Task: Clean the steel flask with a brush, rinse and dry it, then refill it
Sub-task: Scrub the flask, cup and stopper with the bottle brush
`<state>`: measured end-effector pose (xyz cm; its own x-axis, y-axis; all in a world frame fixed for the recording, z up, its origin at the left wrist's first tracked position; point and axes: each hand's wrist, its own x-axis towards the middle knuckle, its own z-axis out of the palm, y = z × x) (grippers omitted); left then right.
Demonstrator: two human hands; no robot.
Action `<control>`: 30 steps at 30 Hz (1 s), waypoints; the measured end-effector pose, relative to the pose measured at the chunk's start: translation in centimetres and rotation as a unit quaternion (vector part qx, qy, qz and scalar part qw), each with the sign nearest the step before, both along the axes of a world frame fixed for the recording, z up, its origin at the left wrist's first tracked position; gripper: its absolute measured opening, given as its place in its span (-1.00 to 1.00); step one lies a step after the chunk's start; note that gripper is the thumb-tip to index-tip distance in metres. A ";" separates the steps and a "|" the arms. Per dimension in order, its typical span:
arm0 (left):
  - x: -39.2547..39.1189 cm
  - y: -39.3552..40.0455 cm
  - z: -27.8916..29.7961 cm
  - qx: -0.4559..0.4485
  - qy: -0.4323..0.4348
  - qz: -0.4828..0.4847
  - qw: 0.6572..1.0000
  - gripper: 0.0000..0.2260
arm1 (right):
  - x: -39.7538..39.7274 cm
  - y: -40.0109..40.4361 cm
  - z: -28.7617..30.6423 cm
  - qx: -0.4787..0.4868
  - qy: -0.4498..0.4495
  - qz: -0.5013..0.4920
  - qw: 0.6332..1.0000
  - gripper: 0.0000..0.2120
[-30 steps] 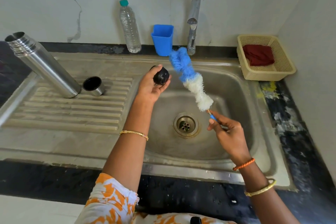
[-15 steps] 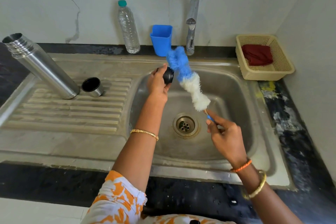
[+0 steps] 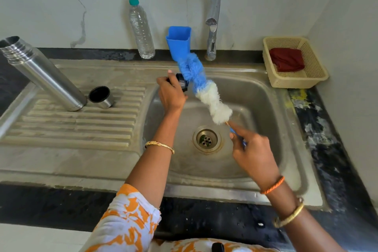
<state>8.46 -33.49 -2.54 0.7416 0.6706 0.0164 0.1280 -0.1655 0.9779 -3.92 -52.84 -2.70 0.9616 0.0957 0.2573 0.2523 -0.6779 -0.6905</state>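
The steel flask (image 3: 44, 73) stood uncapped on the ribbed draining board (image 3: 71, 127) at the left of a steel sink (image 3: 263, 108), set in a dark speckled counter (image 3: 323, 133) below a pale marbled wall (image 3: 61, 6); in this wide view its long axis leaned up and to the left, open mouth toward the upper left corner and base down by the steel cup (image 3: 100, 97), which lay on its side just beside it with its dark opening facing the camera. Over the basin, the left hand (image 3: 171, 93) curled around a small black stopper (image 3: 181, 82), gripping it against the blue end of the brush (image 3: 204, 90). The brush ran on a slant from its blue tip near the far rim down to its white bristles above the drain (image 3: 207, 139). The right hand (image 3: 252, 150) pinched the thin blue handle between thumb and fingers. Along the back ledge stood a clear water bottle (image 3: 141, 30), a blue tumbler (image 3: 179, 44) and the tap (image 3: 212, 26); at the right a cream basket (image 3: 315, 75) held a red cloth (image 3: 287, 59).
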 end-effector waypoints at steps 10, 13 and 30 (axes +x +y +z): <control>0.1 0.3 -1.0 -0.114 0.044 -0.034 0.992 -0.59 | 1.4 -0.1 0.0 -0.023 -0.049 0.010 0.998 -0.64; 0.3 0.9 -0.4 -0.152 0.059 -0.017 0.987 -0.63 | -0.6 -0.6 -0.9 -0.068 -0.073 0.016 0.995 -0.62; -1.5 3.2 1.9 -0.263 0.119 -0.343 0.894 -0.66 | 1.8 -2.7 -1.5 0.175 0.145 0.034 0.973 -0.71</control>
<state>6.94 -30.30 -0.64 0.9215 -0.0759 -0.3809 0.3884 0.1896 0.9018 -2.11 -55.54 -4.24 0.9931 0.1172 0.0053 0.0494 -0.3764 -0.9251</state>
